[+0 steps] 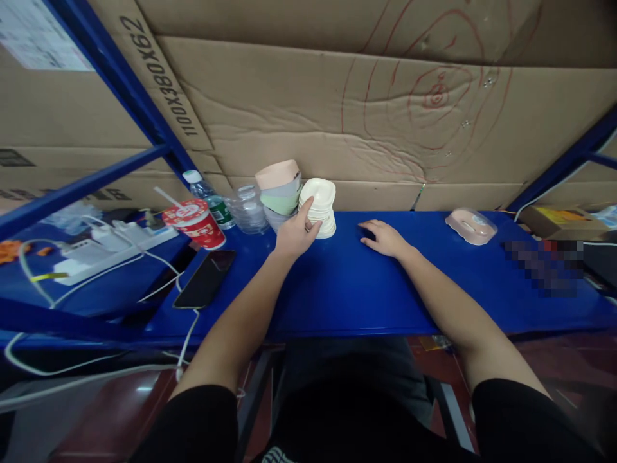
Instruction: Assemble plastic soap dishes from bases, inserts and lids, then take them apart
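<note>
My left hand [295, 235] reaches to a stack of cream-coloured small dishes [319, 207] at the back of the blue shelf [347, 289]; its fingers curl against the stack's left side, thumb on the front. Just behind it lies a tilted stack of bowls [279, 188], pink on top, then grey and green. My right hand [384, 238] rests flat on the shelf to the right of the dishes, fingers stretched out, holding nothing.
A pink soap-dish-like item [471, 226] sits at the right. Left of the bowls are clear plastic containers [247, 208], a water bottle [208, 198], a red paper cup with straw [195, 222], a black phone [205, 278] and a white power strip [110, 247] with cables. Cardboard [385, 116] backs the shelf.
</note>
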A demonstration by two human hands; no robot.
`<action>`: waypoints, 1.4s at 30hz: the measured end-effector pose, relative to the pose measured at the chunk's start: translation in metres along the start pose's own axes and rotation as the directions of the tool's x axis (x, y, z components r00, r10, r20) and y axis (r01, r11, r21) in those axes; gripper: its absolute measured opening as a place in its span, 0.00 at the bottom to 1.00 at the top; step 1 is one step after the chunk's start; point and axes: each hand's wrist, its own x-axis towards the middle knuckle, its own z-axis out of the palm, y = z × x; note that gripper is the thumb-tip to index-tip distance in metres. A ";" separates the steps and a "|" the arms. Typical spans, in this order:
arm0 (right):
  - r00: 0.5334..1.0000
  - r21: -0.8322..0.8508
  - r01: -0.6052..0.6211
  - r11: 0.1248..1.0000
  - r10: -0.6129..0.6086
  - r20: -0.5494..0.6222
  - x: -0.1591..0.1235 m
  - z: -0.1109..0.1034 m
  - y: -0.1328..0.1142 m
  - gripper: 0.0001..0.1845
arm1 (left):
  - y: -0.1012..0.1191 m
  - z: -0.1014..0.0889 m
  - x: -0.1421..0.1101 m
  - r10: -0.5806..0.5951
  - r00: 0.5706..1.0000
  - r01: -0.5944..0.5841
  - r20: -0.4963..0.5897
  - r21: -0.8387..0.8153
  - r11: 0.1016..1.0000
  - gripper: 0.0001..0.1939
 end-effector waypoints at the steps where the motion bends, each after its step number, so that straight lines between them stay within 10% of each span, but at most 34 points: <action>1: 1.000 0.009 -0.017 1.000 0.017 0.000 -0.001 0.000 0.002 0.31 | -0.001 0.003 0.002 -0.015 1.000 0.015 -0.003 0.012 1.000 0.37; 25: 0.991 0.130 -0.124 0.984 0.129 -0.033 -0.004 0.002 0.014 0.40 | -0.013 0.009 0.008 0.156 0.969 -0.162 -0.193 -0.013 0.987 0.13; 30: 0.929 0.551 -0.146 0.822 0.305 -0.209 0.003 -0.006 0.009 0.37 | 0.001 0.011 -0.008 0.293 0.954 -0.294 -0.056 -0.002 0.956 0.13; 34: 0.903 0.766 -0.191 0.614 0.415 -0.108 0.005 -0.017 0.006 0.41 | 0.014 0.021 -0.021 0.467 0.870 -0.462 0.156 -0.067 0.884 0.14; 42: 0.889 0.306 -0.391 0.868 0.271 0.368 -0.010 -0.030 -0.004 0.22 | 0.009 0.015 -0.022 0.483 0.720 -0.403 0.499 -0.266 0.876 0.11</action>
